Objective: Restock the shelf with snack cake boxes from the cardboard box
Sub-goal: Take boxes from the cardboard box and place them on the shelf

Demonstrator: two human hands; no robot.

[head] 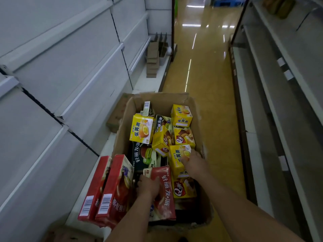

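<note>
An open cardboard box (pixel 183 99) stands on the aisle floor, filled with several yellow, red and dark green snack cake boxes. My left hand (pixel 148 186) grips a red snack cake box (pixel 166 193) at the near end of the carton. My right hand (pixel 194 163) rests on a yellow snack cake box (pixel 178 154) by the carton's right wall, its fingers over the box's near edge. Two red snack cake boxes (pixel 108 189) stand upright side by side on the bottom shelf (pixel 82 203), just left of the carton.
White shelves (pixel 70 67) run along the left. Folded brown cardboard pieces (pixel 153 56) stand further down the bottom shelf. A flat carton (pixel 116 117) lies behind the open box. More shelving (pixel 279 102) lines the right, with a glossy yellow floor (pixel 206 75) between.
</note>
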